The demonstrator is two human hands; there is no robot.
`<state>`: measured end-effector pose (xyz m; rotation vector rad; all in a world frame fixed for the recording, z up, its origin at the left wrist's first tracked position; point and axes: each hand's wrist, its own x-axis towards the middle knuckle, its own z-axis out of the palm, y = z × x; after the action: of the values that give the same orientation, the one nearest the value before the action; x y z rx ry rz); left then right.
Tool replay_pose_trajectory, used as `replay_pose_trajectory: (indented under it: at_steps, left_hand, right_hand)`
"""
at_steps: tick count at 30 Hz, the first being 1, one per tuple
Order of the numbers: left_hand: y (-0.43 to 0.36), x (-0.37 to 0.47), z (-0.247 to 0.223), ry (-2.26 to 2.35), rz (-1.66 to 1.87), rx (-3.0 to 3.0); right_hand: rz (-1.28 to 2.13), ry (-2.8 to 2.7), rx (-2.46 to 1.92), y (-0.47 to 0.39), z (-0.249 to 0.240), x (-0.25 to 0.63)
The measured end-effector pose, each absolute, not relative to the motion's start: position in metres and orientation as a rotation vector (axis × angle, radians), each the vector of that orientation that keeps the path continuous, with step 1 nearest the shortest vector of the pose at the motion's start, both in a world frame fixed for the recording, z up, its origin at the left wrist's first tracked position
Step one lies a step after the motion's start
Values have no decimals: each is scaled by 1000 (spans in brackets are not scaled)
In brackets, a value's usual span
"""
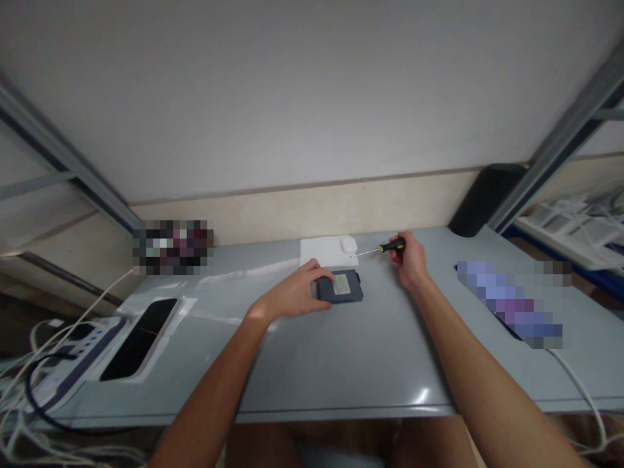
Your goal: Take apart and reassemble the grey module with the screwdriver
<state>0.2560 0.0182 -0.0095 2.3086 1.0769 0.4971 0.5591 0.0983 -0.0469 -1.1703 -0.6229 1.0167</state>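
A dark, flat, box-shaped device [348,286] with a pale label and small slots along its front edge lies on the grey table. My left hand [305,289] grips its left end, thumb at the near side and fingers over the far side. My right hand [411,259] is closed around the black and yellow handle of a screwdriver [392,245]. The thin metal shaft points left, and its tip is over a sheet of white paper [316,250] behind the device. A small white rounded case [348,244] sits on that paper, close to the tip.
To the left are a dark-screened phone [141,338] and a power strip [88,351] with tangled cables. A black cylindrical object [487,198] stands at the back right. Blurred-out items lie at the back left and on the right. A wall closes off the table's [341,364] far edge.
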Motion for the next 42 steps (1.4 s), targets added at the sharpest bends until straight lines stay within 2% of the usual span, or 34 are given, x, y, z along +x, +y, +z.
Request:
replay_pose_trajectory:
  at_steps: [16,32,42]
  left_hand:
    - [22,238,9,1250,373,2071]
    - [33,243,-10,1260,593,2126]
    - [37,246,-20,1272,628,2101]
  right_hand:
    - [947,-1476,-1063,86,-68,505]
    - [1003,-1491,-1026,80,-66,499]
    - [1048,-1208,-1133,81,-56,507]
